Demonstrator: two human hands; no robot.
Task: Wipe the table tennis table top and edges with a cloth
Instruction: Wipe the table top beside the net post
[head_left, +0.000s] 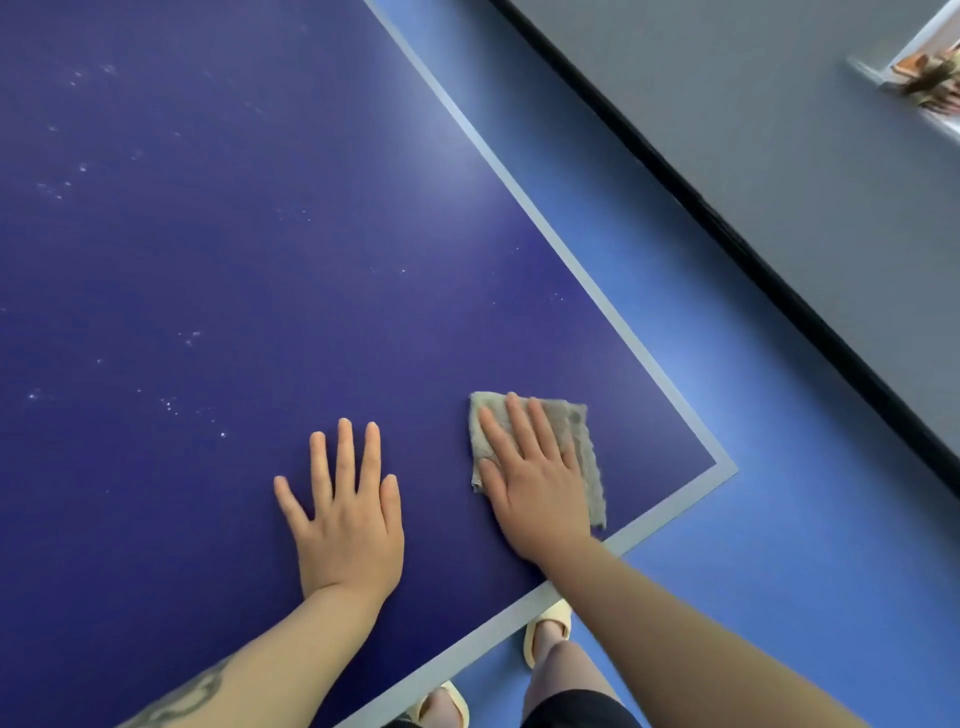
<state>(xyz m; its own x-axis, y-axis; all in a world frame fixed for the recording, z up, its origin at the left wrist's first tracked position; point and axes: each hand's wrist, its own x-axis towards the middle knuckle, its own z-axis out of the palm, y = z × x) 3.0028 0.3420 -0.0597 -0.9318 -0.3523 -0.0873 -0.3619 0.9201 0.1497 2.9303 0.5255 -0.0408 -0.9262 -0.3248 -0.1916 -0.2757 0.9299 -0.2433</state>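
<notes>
The right hand (535, 483), fingers flat together, is pressing the grey cloth (566, 415) near the table tennis table (208, 234) corner, the left hand (345, 519) is resting splayed, and pale specks (62, 182) further along the top are suggesting most wiping is left.

Blue floor (779, 597), grey wall (753, 130), pale slippers (545, 629) below.

The left hand (345, 519) lies flat on the worktop (208, 260); right of it, near the corner, the right hand (535, 483) rests on the cloth (582, 436).
</notes>
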